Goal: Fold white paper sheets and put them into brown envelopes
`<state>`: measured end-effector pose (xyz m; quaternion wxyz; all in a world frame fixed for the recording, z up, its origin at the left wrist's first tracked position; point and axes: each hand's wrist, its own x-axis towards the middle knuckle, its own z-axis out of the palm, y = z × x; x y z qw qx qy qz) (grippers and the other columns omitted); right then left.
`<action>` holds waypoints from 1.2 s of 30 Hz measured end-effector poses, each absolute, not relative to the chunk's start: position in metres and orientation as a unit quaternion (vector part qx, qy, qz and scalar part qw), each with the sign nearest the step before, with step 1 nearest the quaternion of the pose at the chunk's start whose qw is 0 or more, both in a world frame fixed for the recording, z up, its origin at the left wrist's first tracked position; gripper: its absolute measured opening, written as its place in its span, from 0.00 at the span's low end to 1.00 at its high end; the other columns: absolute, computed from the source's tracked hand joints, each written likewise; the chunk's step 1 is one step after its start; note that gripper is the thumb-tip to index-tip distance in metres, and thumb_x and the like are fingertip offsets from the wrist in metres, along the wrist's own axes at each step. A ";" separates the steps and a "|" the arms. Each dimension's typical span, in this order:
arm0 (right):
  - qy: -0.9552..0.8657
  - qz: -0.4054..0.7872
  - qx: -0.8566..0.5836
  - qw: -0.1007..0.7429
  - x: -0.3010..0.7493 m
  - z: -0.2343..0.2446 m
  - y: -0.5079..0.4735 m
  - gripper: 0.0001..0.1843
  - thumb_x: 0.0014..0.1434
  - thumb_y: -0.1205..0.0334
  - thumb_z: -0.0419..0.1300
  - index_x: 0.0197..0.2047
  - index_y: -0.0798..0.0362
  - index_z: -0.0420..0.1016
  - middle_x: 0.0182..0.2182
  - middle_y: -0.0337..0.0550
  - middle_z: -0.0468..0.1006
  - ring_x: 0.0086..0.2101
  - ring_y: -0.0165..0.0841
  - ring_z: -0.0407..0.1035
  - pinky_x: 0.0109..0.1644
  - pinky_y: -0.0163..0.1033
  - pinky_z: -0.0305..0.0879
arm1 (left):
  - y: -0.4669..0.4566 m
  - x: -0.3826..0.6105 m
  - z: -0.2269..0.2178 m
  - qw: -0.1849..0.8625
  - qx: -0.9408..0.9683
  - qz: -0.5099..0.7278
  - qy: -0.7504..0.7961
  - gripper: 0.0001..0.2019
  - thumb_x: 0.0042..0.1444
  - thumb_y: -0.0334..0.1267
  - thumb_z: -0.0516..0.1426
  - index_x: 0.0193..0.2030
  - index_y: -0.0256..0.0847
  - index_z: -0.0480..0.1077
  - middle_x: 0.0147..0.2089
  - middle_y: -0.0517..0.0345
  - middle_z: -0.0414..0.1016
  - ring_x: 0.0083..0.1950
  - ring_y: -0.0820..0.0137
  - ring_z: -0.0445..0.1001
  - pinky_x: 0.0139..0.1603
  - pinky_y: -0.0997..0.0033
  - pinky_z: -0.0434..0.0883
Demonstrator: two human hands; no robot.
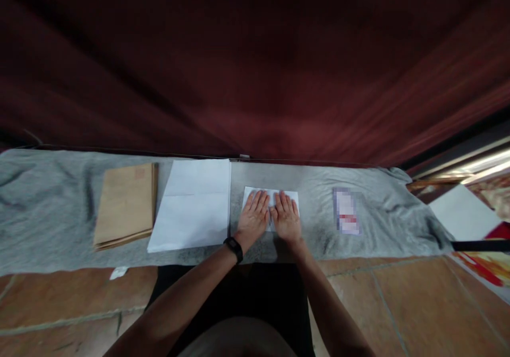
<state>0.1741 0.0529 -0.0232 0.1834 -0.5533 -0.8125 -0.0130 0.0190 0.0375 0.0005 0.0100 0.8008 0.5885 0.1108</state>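
Closest to me: my pale top at the bottom edge, then my dk trousers, w/ brown tile floor on both sides. A sm. white tag shows by the near edge of the counter, which has a grey cloth over it, rumpled toward the R end.

Dk wristband on my L wrist. Both hands are open & flat, palms down, fingers stretched fwd: L hand and R hand side by side, thumbs v. close, pressed on the sm. white paper. That paper lies on the counter right in front of me, its far edge & corners showing past my fingertips.

L of it, near my L hand, is a stack of lg. white sheets, w/ a crease across the top one. Further L, just beside the stack, a pile of brown envelopes, faint reddish mark nr the top R corner. On the R, apart from my R hand, a pixelated item, pale w/ a red band; can't tell what it is. Far R, past the cloth, a white panel.

Behind the counter, a dk red curtain fills the bkgd.
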 end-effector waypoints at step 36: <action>-0.782 -0.026 -0.593 0.192 0.195 -0.027 0.050 0.30 0.74 0.53 0.45 0.73 0.58 0.56 0.70 0.56 0.61 0.68 0.46 0.55 0.71 0.56 0.49 | 0.032 0.008 -0.011 -0.008 0.758 0.146 0.635 0.30 0.70 0.42 0.43 0.73 0.27 0.53 0.75 0.39 0.53 0.77 0.57 0.50 0.76 0.50 0.51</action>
